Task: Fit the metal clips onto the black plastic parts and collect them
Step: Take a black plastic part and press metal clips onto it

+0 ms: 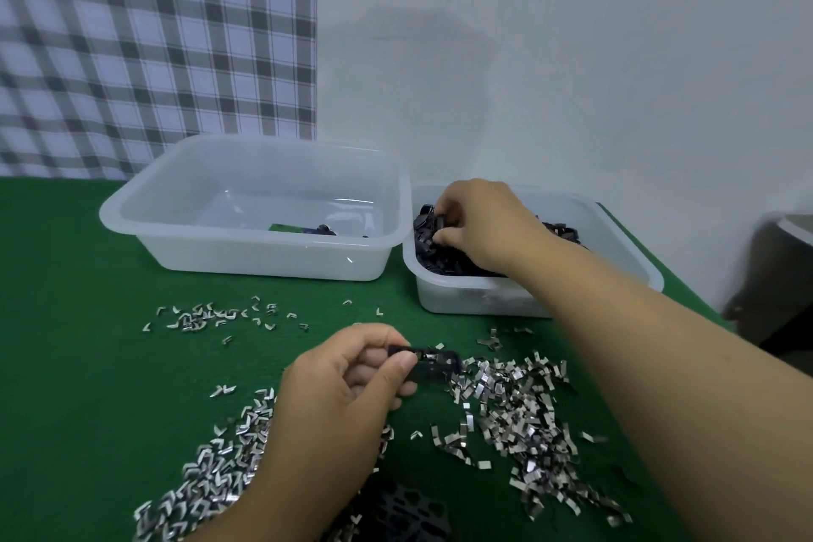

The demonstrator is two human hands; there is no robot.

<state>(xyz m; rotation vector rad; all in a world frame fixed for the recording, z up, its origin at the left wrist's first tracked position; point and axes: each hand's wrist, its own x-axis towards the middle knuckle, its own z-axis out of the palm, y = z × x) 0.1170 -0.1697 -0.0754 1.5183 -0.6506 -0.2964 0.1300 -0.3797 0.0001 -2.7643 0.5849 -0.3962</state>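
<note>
Thumb and forefinger [382,338] of our left hand [347,387] pinch one end of a black plastic part [435,362], the other fingers curled loosely underneath. We hold this flat, narrow piece just above the green cloth [79,365], its free end pointing right over the edge of the nearest heap of metal clips [519,409]. Something pale and shiny shows on its middle; whether that is a fitted clip we cannot tell.

Our right hand [481,224] reaches forward into the smaller tub [484,299], which stands at the far right of the cloth. Its thumb and fingers are bent inward and close round some of the black plastic parts [429,260] piled there — how many they hold is hidden by the hand itself.

Just left of it, almost touching, stands the larger tub [264,262], translucent like the first. On its floor lie a few dark pieces [323,229] near the front wall.

More clips lie in a second heap by our left wrist and in a thin scatter in front of the larger tub. A black perforated piece [396,510] lies blurred at the lower edge, between our forearms. Behind the table we see a white wall [572,57] and, to the left, a checked fabric [154,35].
</note>
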